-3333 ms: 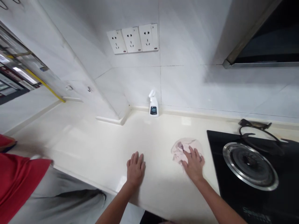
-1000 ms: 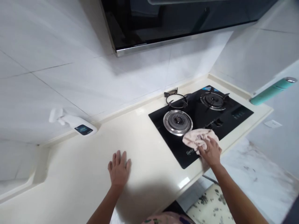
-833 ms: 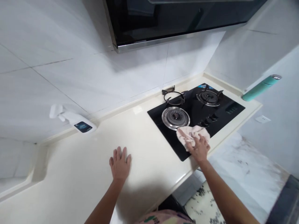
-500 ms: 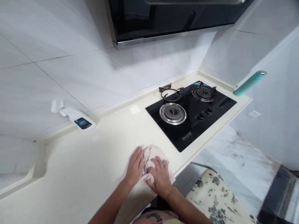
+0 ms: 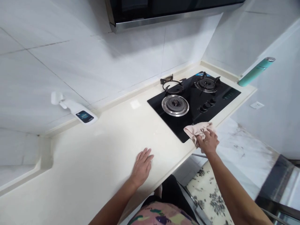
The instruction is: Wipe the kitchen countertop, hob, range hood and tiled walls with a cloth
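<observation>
My right hand (image 5: 208, 142) grips a crumpled pale pink cloth (image 5: 198, 128) at the front edge of the black gas stove (image 5: 170, 123). The cloth covers part of the stove's front corner and the counter edge beside it. My left hand (image 5: 142, 167) lies flat on the cream countertop (image 5: 98, 162), fingers stretched out, holding nothing. On the stove, the nearer burner (image 5: 175, 105) has no grate over it. Its pan support (image 5: 172, 87) rests behind, by the wall. The far burner (image 5: 206, 83) has its support in place.
A white spray bottle (image 5: 82, 114) stands by the wall at the left. A teal cylinder (image 5: 255, 73) with a silver cap is at the counter's far right end. The range hood (image 5: 173, 15) hangs above. Below the counter is a flower-patterned chair (image 5: 211, 193).
My right hand has carried the cloth from the counter to the right, onto the stove's front edge. My left hand has come off the cloth and stays on the countertop.
</observation>
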A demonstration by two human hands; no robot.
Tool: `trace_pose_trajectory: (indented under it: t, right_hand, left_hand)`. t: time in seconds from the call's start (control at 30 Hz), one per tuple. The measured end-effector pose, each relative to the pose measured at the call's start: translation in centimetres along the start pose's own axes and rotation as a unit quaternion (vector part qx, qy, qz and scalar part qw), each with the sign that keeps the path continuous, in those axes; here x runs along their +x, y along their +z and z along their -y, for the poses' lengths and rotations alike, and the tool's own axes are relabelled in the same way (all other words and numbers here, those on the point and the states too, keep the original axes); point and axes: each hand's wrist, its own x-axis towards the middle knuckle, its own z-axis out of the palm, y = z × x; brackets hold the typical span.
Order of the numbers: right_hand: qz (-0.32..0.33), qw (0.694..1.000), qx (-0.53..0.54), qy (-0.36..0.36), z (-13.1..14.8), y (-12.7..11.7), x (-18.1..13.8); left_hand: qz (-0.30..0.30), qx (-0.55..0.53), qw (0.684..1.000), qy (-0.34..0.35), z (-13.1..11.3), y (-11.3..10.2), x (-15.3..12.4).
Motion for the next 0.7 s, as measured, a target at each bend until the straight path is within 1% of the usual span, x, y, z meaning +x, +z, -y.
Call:
trace_pose_trajectory:
  t: [0.03,0.07,0.1,0.17,0.2,0.27,0.33,0.37,0.43,0.47,0.5,0.53,0.6,0.67,0.7]
  right_hand:
    - [0.000,1.000,0.004,-0.020,0.5,0.1,-1.2]
    - [0.003,0.999,0.012,-0.053,1.1,0.1,-3.2]
    - [0.009,0.995,0.023,-0.095,1.8,0.1,-5.8]
    - [0.040,0.979,0.043,-0.193,3.7,0.2,-12.0]
    - [0.062,0.968,0.049,-0.237,4.8,0.2,-15.3]
    - [0.128,0.940,0.065,-0.311,7.5,0.6,-21.0]
    - [0.194,0.896,0.102,-0.385,9.9,1.1,-24.7]
    - [0.222,0.873,0.125,-0.417,10.8,1.3,-25.6]
    - [0.263,0.828,0.169,-0.465,11.3,1.2,-25.7]
    - [0.272,0.815,0.188,-0.476,10.9,0.8,-25.1]
    - [0.274,0.810,0.202,-0.478,10.1,0.3,-24.2]
    - [0.270,0.811,0.210,-0.474,8.8,-0.2,-23.3]
    - [0.258,0.832,0.216,-0.441,5.6,-1.2,-21.5]
    - [0.237,0.865,0.238,-0.372,2.5,-1.9,-20.1]
    - [0.220,0.884,0.259,-0.321,1.4,-2.2,-19.5]
  left_hand:
    - [-0.003,-0.010,1.000,-0.001,0.1,0.0,0.0]
    - [-0.006,-0.019,1.000,-0.004,0.1,-0.1,-0.1]
    - [-0.007,-0.026,1.000,-0.008,0.2,-0.1,-0.2]
    - [-0.006,-0.034,0.999,-0.014,0.3,-0.1,-0.3]
    - [-0.005,-0.036,0.999,-0.013,0.3,-0.1,-0.3]
    - [-0.004,-0.037,0.999,-0.006,0.3,-0.2,-0.2]
    - [-0.002,-0.036,0.999,-0.003,0.3,-0.4,-0.2]
    - [0.002,-0.036,0.999,-0.003,0.2,-0.4,-0.1]
    - [0.012,-0.036,0.999,-0.010,0.1,-0.6,0.0]
    - [0.018,-0.037,0.999,-0.014,0.1,-0.7,0.1]
    - [0.023,-0.038,0.999,-0.017,0.1,-0.8,0.2]
    - [0.026,-0.041,0.999,-0.019,0.1,-0.9,0.2]
    - [0.027,-0.055,0.998,-0.026,0.0,-1.0,0.1]
    - [0.016,-0.090,0.995,-0.044,-0.2,-1.2,-0.3]
    - [0.003,-0.114,0.992,-0.061,-0.3,-1.3,-0.5]
